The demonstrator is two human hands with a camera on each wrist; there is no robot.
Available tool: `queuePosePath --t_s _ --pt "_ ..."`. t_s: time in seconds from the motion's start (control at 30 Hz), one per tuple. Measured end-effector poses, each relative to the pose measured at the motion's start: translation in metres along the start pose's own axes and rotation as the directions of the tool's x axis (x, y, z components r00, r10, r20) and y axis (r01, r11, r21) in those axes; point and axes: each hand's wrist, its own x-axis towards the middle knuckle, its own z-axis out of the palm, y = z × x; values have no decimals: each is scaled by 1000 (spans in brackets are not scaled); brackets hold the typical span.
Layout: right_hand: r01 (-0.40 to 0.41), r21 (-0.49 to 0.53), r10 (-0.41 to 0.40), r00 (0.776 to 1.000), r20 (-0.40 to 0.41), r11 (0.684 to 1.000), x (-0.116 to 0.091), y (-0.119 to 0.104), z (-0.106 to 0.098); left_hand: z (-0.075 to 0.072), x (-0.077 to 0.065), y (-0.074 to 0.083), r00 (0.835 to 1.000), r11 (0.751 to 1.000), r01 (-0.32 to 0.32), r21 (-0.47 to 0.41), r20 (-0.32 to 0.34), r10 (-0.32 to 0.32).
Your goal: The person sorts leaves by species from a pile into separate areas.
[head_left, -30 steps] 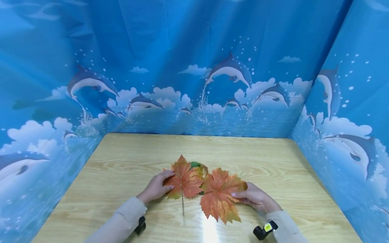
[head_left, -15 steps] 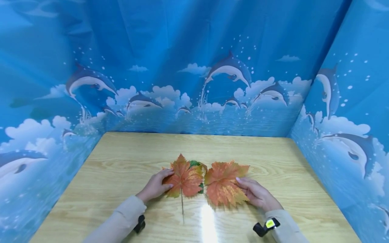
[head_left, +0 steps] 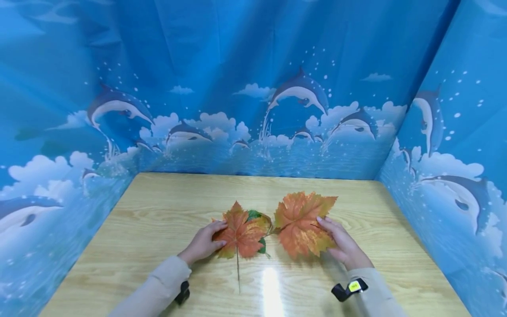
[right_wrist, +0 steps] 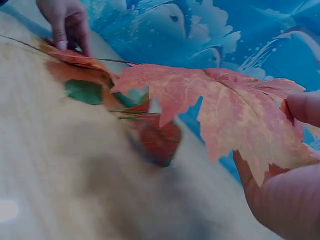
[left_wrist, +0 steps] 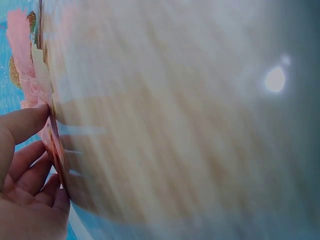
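Two orange artificial maple leaves are at the middle of the table. My left hand (head_left: 203, 243) holds the left edge of the left maple leaf (head_left: 243, 237), its thumb on the leaf in the left wrist view. A thin dark stem (head_left: 238, 273) runs from that leaf toward me. My right hand (head_left: 343, 246) pinches the right maple leaf (head_left: 299, 222) at its right side; the right wrist view shows this leaf raised over the table. Beneath and beside the left leaf show smaller green leaves (right_wrist: 84, 92) and a dark red leaf (right_wrist: 160, 140), partly hidden.
The light wood table (head_left: 178, 193) has blue dolphin-print curtains (head_left: 253, 97) along its back and sides. A bright light reflection (head_left: 271, 286) lies on the table's near part. A black wrist device (head_left: 350, 288) sits by my right sleeve.
My right hand has turned the right maple leaf and moved it away to the back right, apart from the left leaf. More of the green leaf and a thin twig show between them. My left hand stays put.
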Motion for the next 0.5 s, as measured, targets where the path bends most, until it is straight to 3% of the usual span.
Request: queuePosePath --t_s 0.1,0.27,0.5 --pt "48 65 -49 999 21 997 -2 -15 -4 0 -1 1 1000 1000 8 9 9 -8" --pt "124 183 -157 972 176 975 -4 -39 -12 0 -3 2 1000 1000 13 5 13 -13" --pt "119 151 -159 945 286 981 -6 -67 -18 0 -2 1 1000 1000 11 10 16 -11"
